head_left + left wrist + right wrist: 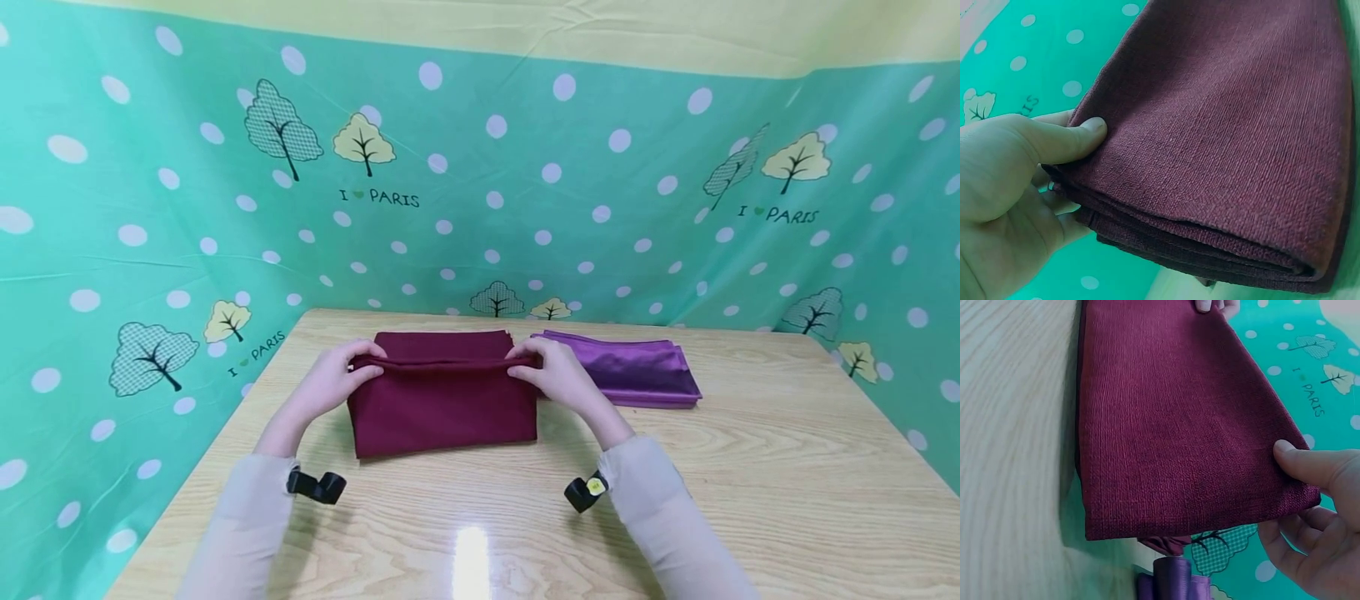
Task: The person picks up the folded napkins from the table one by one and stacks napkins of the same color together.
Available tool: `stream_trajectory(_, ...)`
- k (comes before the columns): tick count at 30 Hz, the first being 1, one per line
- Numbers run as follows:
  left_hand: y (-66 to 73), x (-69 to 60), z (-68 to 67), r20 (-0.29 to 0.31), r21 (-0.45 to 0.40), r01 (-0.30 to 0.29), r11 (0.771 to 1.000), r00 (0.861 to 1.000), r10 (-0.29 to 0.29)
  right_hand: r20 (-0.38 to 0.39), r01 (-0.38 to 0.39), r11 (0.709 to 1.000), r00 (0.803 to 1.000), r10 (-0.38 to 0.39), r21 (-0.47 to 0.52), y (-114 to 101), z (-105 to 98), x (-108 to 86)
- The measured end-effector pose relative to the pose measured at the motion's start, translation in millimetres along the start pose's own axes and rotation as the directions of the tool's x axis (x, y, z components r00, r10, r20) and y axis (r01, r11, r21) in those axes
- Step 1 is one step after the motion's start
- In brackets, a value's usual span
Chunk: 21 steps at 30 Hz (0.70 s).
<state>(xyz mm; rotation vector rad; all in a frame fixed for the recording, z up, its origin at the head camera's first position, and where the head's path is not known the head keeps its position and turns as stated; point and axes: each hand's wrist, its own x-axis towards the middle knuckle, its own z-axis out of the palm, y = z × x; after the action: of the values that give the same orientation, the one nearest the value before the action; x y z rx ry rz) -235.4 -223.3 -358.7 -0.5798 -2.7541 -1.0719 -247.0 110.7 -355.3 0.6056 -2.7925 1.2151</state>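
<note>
A folded maroon cloth (446, 408) stands partly lifted over the table, its upper edge held between both hands. My left hand (337, 377) pinches the left end of that edge. In the left wrist view the thumb of the left hand (1016, 169) lies on the cloth (1222, 137), and several stacked layers show along its side. At the other end, my right hand (553, 371) pinches the upper right corner. The right wrist view has the right hand's thumb (1313, 465) on top of the cloth (1166, 425), with fingers beneath. Behind the raised edge lies more maroon fabric (442, 344).
To the right of the maroon cloth, a folded shiny purple cloth (637, 371) lies on the wooden table (787, 467), close to the right hand. A green dotted curtain (480, 192) with printed trees hangs behind the table and at both sides.
</note>
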Motion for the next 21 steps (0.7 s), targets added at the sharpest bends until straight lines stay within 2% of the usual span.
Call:
stream_trajectory(15,0.9,16.5,-8.6,-0.027,0.018,0.031,0.999,0.999,-0.031,0.009,0.010,1.000,1.000,-0.010,0.020,-6.9,-8.9,12.0)
stream_trajectory(21,0.6,23.1,-12.0,-0.027,-0.012,0.050,0.999,0.998,-0.051,0.017,0.007,1.000,1.000,-0.007,0.013,-8.4,-11.0,18.4)
